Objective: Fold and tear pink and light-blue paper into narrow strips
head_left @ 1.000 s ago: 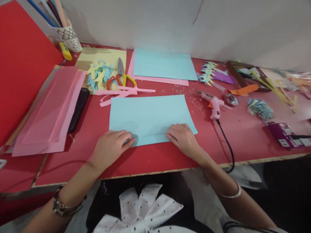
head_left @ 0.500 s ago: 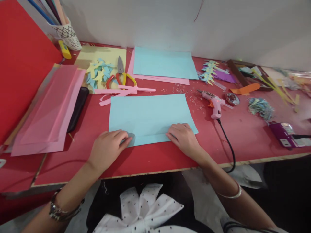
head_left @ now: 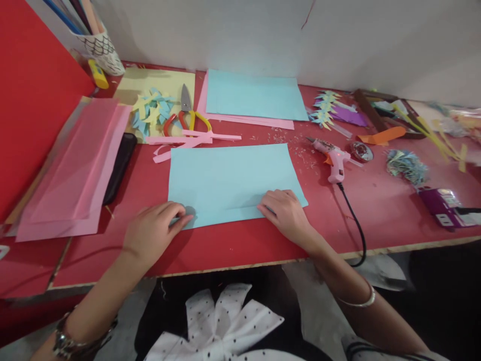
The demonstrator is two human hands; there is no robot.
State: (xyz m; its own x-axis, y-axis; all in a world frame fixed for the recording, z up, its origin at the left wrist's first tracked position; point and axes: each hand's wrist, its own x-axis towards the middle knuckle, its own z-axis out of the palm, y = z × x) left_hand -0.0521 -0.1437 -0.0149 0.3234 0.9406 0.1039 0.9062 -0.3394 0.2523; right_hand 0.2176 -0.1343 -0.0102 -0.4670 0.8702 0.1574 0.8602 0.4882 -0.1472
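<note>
A light blue sheet of paper [head_left: 229,175] lies in front of me on the red table, with a faint crease running along its near edge. At its near left corner, my left hand [head_left: 156,230] is closed, thumb and fingertips pinching the edge. Toward the near right corner, my right hand [head_left: 283,213] has its curled fingers on top of the sheet and the thumb at the edge. Its fingertips are partly hidden. Just beyond the sheet lie pink paper strips [head_left: 195,140] and scissors [head_left: 186,108] with red and yellow handles.
To the left are pink sheets [head_left: 75,170] over a black object [head_left: 120,168]. A pink glue gun [head_left: 334,158] with a black cord lies right. Behind are more blue paper [head_left: 255,95], paper cuttings [head_left: 154,110] and a pen cup [head_left: 101,50]. A purple box [head_left: 445,205] sits far right.
My left hand has slid left along the near edge toward the corner of the blue sheet. My right hand and the sheet stay almost where they were.
</note>
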